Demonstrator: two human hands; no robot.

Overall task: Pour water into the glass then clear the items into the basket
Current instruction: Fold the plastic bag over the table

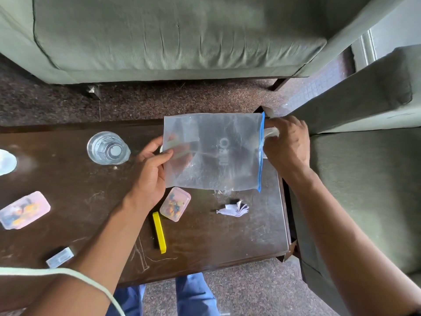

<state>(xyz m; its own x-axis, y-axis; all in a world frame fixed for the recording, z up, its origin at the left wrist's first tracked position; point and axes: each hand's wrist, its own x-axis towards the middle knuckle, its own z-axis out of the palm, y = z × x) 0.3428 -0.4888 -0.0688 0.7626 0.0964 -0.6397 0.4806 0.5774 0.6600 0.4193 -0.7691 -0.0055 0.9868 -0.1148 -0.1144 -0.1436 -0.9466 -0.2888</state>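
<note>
Holding a clear zip bag [211, 153] flat over the 3 o'clock end of the dark wooden table [91, 201], the person has both hands on it: the left hand [151, 172] pinches the closed bottom edge at the 9 o'clock side, thumb on top and fingers tucked under the plastic, while the right hand [286, 144] is curled around the mouth end by the blue zip strip [261, 153] at 3 o'clock, seemingly gripping something whitish there, though it's hard to tell what. The bag has faint lettering on it and looks pretty much see-through. As for the glass [108, 148], it stands upright at about 9 o'clock from the bag, well apart from both hands, seen from right above so the water level isn't really readable. Just below the bag at 6 o'clock, almost touching the left hand's heel, lies a small pinkish plastic box [175, 204] with colourful bits inside, and a yellow stick-shaped thing [159, 232] lies beside it toward 7 o'clock. A crumpled bit of white paper [233, 209] sits at 5 o'clock from the bag. Way over at the 9 o'clock edge of the table there's a second, bigger pinkish box [24, 209], with a small clear box [60, 257] nearer the person, and a pale round thing [6, 161] cut off by the frame. Green sofas [159, 35] surround the table at 12 and 3 o'clock.
</note>
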